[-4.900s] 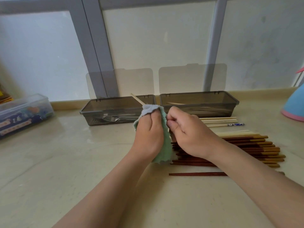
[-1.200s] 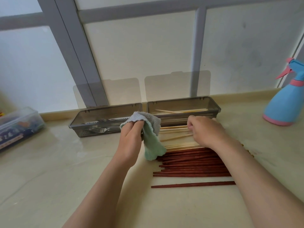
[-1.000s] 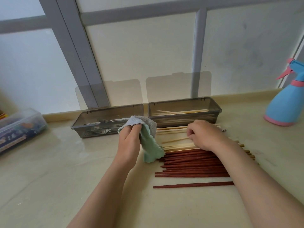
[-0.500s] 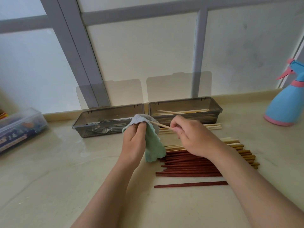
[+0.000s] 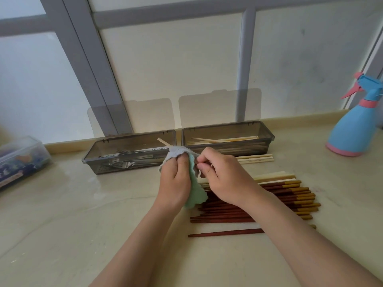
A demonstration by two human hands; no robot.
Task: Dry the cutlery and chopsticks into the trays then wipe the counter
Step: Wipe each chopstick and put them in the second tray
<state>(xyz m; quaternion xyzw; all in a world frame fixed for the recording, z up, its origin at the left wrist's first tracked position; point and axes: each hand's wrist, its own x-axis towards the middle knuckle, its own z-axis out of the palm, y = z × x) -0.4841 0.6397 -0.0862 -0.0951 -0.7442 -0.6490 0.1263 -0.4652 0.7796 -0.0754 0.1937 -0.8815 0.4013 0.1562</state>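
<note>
Fuzzy grey-green cloth (image 5: 194,195) wraps a slim pale wooden chopstick (image 5: 163,142), gripped by the left hand (image 5: 176,181) while the right hand (image 5: 226,181) pinches the stick's hidden near end. Its blunt tip juts over the left smoky plastic tray (image 5: 141,135) of steel forks (image 5: 122,162); dark red chopsticks (image 5: 223,219) lie side by side on the glossy tabletop (image 5: 83,224).

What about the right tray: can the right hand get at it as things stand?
Probably yes. The right hand pinches a chopstick just in front of the tray, whose lid stands open; only loose chopsticks lie between, low on the counter.
</note>
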